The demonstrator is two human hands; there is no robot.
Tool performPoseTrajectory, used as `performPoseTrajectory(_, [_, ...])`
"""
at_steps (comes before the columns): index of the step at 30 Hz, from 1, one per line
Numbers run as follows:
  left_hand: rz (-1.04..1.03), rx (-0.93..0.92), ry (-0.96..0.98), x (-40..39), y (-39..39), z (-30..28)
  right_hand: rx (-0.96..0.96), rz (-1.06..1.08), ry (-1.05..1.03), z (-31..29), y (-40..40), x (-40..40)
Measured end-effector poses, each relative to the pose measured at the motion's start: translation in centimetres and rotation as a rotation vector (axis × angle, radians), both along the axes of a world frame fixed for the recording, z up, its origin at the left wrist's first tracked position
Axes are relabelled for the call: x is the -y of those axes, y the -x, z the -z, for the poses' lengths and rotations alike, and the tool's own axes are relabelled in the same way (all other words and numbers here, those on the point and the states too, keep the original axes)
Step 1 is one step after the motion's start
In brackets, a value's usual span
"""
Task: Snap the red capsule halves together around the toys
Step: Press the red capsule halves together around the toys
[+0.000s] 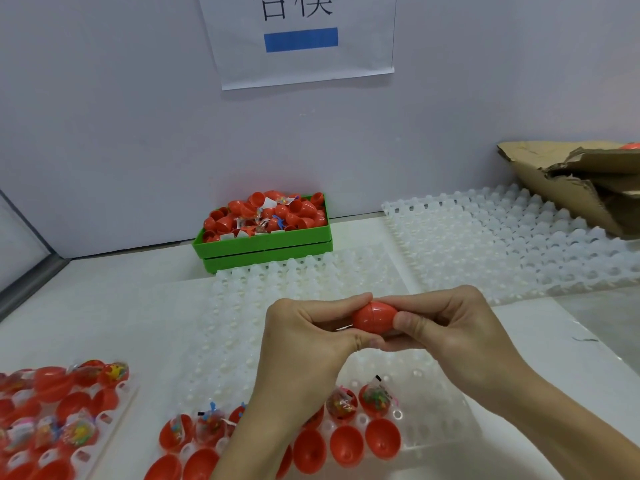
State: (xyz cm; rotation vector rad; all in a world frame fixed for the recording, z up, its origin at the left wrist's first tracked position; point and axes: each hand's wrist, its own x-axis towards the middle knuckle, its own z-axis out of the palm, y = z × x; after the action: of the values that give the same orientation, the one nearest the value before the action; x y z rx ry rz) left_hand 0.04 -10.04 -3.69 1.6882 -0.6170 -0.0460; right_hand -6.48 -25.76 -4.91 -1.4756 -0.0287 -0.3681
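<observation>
Both hands meet over the middle of the white tabletop [540, 344], holding one red capsule [374, 317] between them above the clear dimpled tray [221, 327]. The left hand [304, 341] curls its fingers round the capsule's left half, thumb underneath; the right hand [446, 323] pinches the right half, thumb in front and forefinger on top. A seam line shows near the middle of the shell, so the halves look mated or nearly so.

To finish the step well, the push should probably run straight along the capsule's long axis, both halves square to each other, with even pressure all round the rim (a tilted half tends to catch on one side). The toy's wrapper should sit wholly inside, since a trapped corner would likely keep the seam from closing.

Whether the seam is fully shut I cannot tell; the fingers cover its near and lower parts. The toy inside is hidden by the shell. The left forearm covers part of the near row of open halves with bagged toys [375, 398], the tray at the near left [114, 393] is cut off by the frame, and the contents of the far green bin [259, 245] are too jumbled to sort.
</observation>
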Motion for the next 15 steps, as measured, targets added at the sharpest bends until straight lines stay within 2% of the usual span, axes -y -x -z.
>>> performPoseTrajectory(6, [0.008, 0.015, 0.024, 0.1, 0.1, 0.3, -0.002, 0.012, -0.024, 0.0, 0.0, -0.1])
performPoseTrajectory(10, [0.077, 0.046, 0.040, 0.3, 0.0, 0.3, -0.097, -0.153, -0.202, -0.1, 0.0, 1.1])
performPoseTrajectory(15, [0.214, -0.062, 0.122, 0.4, -0.2, 0.6, -0.201, -0.417, -0.452, 0.1, 0.0, 1.4])
